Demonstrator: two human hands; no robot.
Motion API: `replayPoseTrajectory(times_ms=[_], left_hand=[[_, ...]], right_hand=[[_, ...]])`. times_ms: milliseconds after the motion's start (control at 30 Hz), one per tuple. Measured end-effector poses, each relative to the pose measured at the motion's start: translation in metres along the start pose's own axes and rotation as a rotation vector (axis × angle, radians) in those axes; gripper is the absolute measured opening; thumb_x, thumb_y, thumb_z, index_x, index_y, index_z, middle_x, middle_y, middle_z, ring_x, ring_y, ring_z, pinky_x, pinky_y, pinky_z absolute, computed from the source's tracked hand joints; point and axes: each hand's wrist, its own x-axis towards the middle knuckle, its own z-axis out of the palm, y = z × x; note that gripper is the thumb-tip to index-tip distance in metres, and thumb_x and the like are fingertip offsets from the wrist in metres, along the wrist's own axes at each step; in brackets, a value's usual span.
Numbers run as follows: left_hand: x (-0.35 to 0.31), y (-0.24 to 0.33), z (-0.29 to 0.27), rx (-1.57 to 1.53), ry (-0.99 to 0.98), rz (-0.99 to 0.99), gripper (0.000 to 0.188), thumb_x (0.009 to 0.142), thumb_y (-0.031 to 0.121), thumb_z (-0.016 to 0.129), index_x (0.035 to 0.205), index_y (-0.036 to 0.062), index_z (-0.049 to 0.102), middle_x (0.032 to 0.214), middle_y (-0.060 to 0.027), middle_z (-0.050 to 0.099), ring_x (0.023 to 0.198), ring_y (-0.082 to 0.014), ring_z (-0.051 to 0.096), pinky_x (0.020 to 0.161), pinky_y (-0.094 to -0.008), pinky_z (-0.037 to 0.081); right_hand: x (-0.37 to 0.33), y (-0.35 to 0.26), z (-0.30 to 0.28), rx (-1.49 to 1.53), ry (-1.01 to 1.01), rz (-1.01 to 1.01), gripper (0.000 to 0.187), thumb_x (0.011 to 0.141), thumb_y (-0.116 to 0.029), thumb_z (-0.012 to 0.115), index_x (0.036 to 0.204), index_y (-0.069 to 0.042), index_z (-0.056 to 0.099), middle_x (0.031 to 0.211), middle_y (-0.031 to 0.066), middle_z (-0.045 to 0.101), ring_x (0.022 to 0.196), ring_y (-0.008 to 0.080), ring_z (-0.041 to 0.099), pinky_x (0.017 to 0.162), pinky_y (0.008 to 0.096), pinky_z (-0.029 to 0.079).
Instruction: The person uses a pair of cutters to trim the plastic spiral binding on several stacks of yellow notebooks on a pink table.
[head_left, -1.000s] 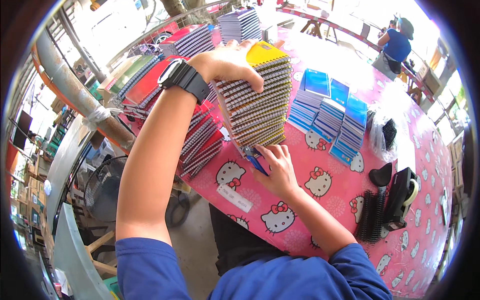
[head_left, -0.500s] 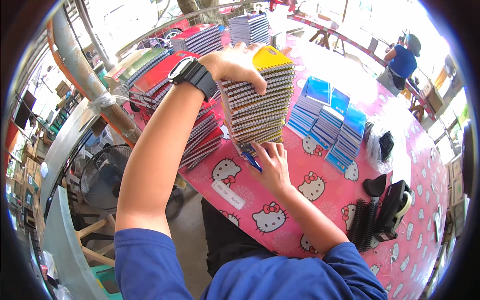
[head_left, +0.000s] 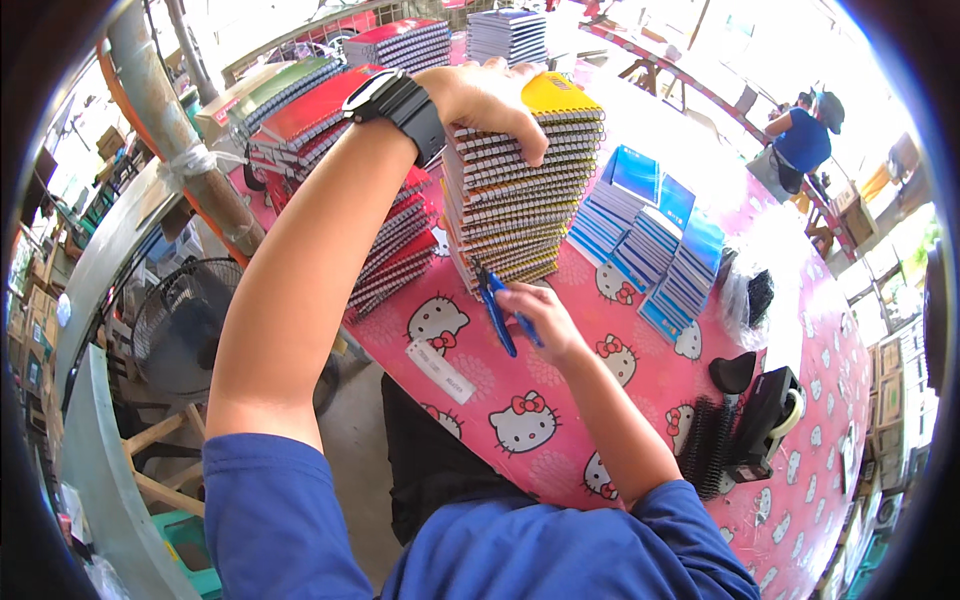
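Observation:
A tall stack of yellow-covered spiral notebooks (head_left: pixel 525 195) stands in front of me, its wire bindings facing me. My left hand (head_left: pixel 490 105), with a black watch (head_left: pixel 397 108) on the wrist, grips the top of the stack, the thumb over the bindings. My right hand (head_left: pixel 540 315) is closed around blue-handled cutting pliers (head_left: pixel 496 315). The handles are spread, and the dark jaws reach the lower left corner of the stack, at the ends of the wires. Whether the jaws touch a wire is too small to tell.
Red spiral notebooks (head_left: pixel 392 255) are piled left of the stack; blue-covered booklets (head_left: pixel 655 240) lie to the right. A tape dispenser (head_left: pixel 762 425), a black brush (head_left: pixel 708 450) and a plastic bag (head_left: pixel 742 300) rest on the pink tablecloth (head_left: pixel 580 480). A fan (head_left: pixel 185 325) stands at left; another person (head_left: pixel 803 140) is far right.
The pliers' handles have spread apart, and the right hand has shifted slightly down from the stack's corner. My left hand keeps its hold on top. The whole view has shifted a little.

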Motion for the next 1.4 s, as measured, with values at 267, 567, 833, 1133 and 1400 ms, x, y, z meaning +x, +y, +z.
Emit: replayPoseTrajectory(times_ms=[267, 567, 833, 1133, 1400], left_hand=[[-0.004, 0.005, -0.003, -0.008, -0.019, -0.024, 0.110, 0.051, 0.049, 0.071, 0.143, 0.0123, 0.024, 0.138, -0.0244, 0.037, 0.125, -0.0355, 0.039, 0.103, -0.0396, 0.034], [-0.003, 0.006, -0.002, 0.003, -0.026, -0.041, 0.112, 0.050, 0.048, 0.072, 0.144, 0.0117, 0.023, 0.137, -0.0237, 0.037, 0.125, -0.0339, 0.040, 0.102, -0.0398, 0.035], [0.002, -0.001, 0.006, -0.023, 0.089, -0.014, 0.107, 0.048, 0.048, 0.075, 0.140, 0.0132, 0.031, 0.128, -0.0225, 0.045, 0.105, -0.0333, 0.057, 0.071, -0.0397, 0.056], [-0.006, 0.007, -0.001, -0.024, -0.023, -0.071, 0.110, 0.051, 0.047, 0.073, 0.143, 0.0095, 0.024, 0.136, -0.0233, 0.037, 0.124, -0.0345, 0.039, 0.102, -0.0397, 0.035], [-0.004, 0.008, -0.002, 0.005, -0.033, -0.064, 0.112, 0.052, 0.047, 0.072, 0.144, 0.0075, 0.022, 0.136, -0.0226, 0.038, 0.126, -0.0336, 0.038, 0.102, -0.0393, 0.035]], right_hand=[[-0.012, -0.002, 0.015, -0.927, 0.411, -0.557, 0.054, 0.067, -0.023, 0.072, 0.115, -0.003, 0.057, 0.107, 0.0154, 0.056, 0.102, 0.0339, 0.046, 0.090, 0.0429, 0.039], [0.000, 0.005, 0.000, -0.971, 0.376, -0.792, 0.046, 0.073, -0.021, 0.069, 0.112, 0.000, 0.057, 0.100, 0.0153, 0.060, 0.092, 0.0302, 0.054, 0.081, 0.0405, 0.046], [-0.009, 0.007, 0.005, -0.622, 0.243, -0.371, 0.047, 0.075, -0.027, 0.069, 0.114, -0.003, 0.057, 0.096, 0.0118, 0.060, 0.087, 0.0267, 0.054, 0.076, 0.0392, 0.045], [-0.014, 0.009, 0.012, -0.954, 0.404, -0.618, 0.055, 0.067, -0.023, 0.071, 0.118, -0.007, 0.055, 0.101, 0.0126, 0.053, 0.096, 0.0313, 0.046, 0.084, 0.0424, 0.041], [-0.011, 0.014, 0.014, -1.029, 0.380, -0.691, 0.047, 0.072, -0.020, 0.070, 0.114, -0.003, 0.057, 0.096, 0.0125, 0.056, 0.092, 0.0296, 0.052, 0.080, 0.0410, 0.046]])
